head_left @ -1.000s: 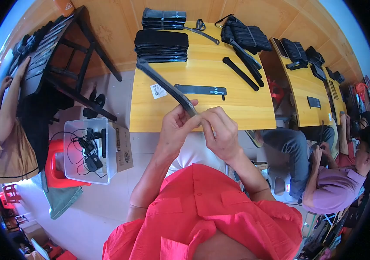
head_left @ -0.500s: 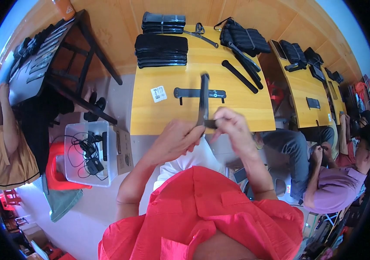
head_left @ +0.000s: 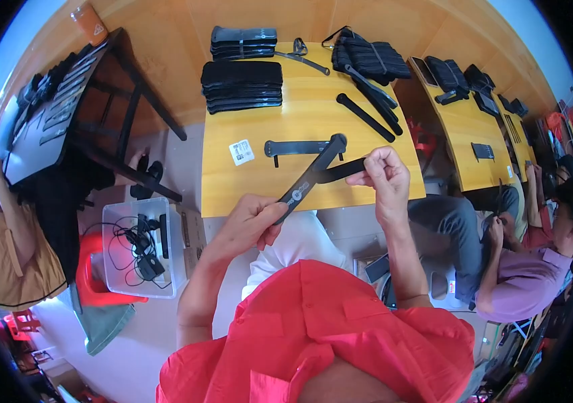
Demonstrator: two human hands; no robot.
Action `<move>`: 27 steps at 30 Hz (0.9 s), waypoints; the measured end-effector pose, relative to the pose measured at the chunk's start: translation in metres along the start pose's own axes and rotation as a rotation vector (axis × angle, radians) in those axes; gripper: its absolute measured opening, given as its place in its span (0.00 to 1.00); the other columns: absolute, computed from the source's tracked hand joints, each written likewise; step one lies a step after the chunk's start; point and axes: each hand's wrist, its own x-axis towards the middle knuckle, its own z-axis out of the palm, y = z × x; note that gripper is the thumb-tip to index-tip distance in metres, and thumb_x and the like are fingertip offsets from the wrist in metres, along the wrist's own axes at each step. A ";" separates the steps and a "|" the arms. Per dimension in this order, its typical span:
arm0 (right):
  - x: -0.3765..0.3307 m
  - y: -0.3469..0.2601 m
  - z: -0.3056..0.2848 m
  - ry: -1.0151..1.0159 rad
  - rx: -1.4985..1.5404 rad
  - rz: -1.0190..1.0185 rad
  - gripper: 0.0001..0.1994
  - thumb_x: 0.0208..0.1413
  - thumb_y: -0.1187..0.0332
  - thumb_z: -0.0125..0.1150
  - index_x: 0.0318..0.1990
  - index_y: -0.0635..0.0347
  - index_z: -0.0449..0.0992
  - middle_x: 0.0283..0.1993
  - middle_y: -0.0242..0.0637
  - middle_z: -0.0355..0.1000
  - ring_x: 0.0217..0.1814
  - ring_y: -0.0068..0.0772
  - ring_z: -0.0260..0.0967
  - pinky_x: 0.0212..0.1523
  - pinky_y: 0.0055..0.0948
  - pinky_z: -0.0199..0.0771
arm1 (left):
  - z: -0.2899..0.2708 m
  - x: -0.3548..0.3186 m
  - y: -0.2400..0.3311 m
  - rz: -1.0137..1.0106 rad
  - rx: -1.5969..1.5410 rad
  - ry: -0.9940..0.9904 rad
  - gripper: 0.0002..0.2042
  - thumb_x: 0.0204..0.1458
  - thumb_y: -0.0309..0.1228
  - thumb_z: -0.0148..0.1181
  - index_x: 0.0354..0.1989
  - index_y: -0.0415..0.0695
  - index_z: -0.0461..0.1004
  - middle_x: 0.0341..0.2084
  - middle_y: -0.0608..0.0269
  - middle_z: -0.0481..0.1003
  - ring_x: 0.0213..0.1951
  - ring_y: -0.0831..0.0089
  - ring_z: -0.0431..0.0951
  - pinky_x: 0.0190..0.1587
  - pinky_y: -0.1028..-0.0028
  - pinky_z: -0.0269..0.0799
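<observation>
The left hand point(head_left: 249, 225) pinches the near end of a long, flat, dark-grey band point(head_left: 308, 181); between both hands' fingers a narrow black strap point(head_left: 342, 172) branches off it, its tip gripped by the right hand point(head_left: 386, 181). Beyond the left fingers, a white rectangular label point(head_left: 241, 152) and a stack of flat black pieces point(head_left: 241, 87) lie on a yellow wooden table point(head_left: 229, 195).

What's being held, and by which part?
A black strap: the left hand grips its near end; the right hand pinches the outer end of its side strip.
</observation>
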 end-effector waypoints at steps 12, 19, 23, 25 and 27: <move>0.021 -0.014 -0.049 -0.252 -0.418 -0.081 0.05 0.52 0.78 0.55 0.37 0.66 0.73 0.28 0.32 0.70 0.25 0.19 0.70 0.31 0.17 0.73 | -0.017 -0.021 -0.012 -0.050 -0.009 -0.118 0.20 0.55 0.39 0.47 0.12 0.42 0.66 0.07 0.68 0.64 0.11 0.83 0.62 0.15 0.83 0.56; 0.051 -0.047 -0.169 0.224 -0.643 0.032 0.05 0.53 0.80 0.52 0.35 0.65 0.74 0.26 0.30 0.72 0.25 0.16 0.69 0.29 0.15 0.72 | -0.071 -0.071 -0.042 -0.234 -0.041 0.091 0.20 0.51 0.39 0.46 0.09 0.45 0.59 0.06 0.69 0.59 0.09 0.80 0.59 0.13 0.79 0.51; 0.040 -0.061 -0.126 0.038 -0.609 0.048 0.04 0.51 0.81 0.55 0.34 0.66 0.74 0.29 0.30 0.70 0.28 0.17 0.69 0.30 0.15 0.72 | -0.069 -0.058 -0.066 -0.066 -0.212 0.214 0.21 0.57 0.42 0.46 0.15 0.43 0.66 0.10 0.68 0.63 0.10 0.80 0.60 0.14 0.81 0.54; 0.035 -0.065 -0.113 -0.061 -0.646 -0.028 0.04 0.50 0.81 0.56 0.34 0.68 0.74 0.30 0.30 0.67 0.29 0.18 0.70 0.31 0.16 0.72 | -0.061 -0.043 -0.075 -0.061 -0.214 0.304 0.20 0.57 0.43 0.45 0.17 0.43 0.67 0.10 0.68 0.63 0.10 0.80 0.60 0.14 0.81 0.55; 0.029 -0.065 -0.108 -0.084 -0.642 -0.053 0.04 0.49 0.81 0.57 0.33 0.68 0.75 0.31 0.31 0.66 0.29 0.19 0.69 0.31 0.16 0.72 | -0.058 -0.029 -0.095 -0.034 -0.254 0.431 0.20 0.59 0.45 0.44 0.23 0.42 0.69 0.11 0.68 0.65 0.11 0.80 0.62 0.14 0.80 0.58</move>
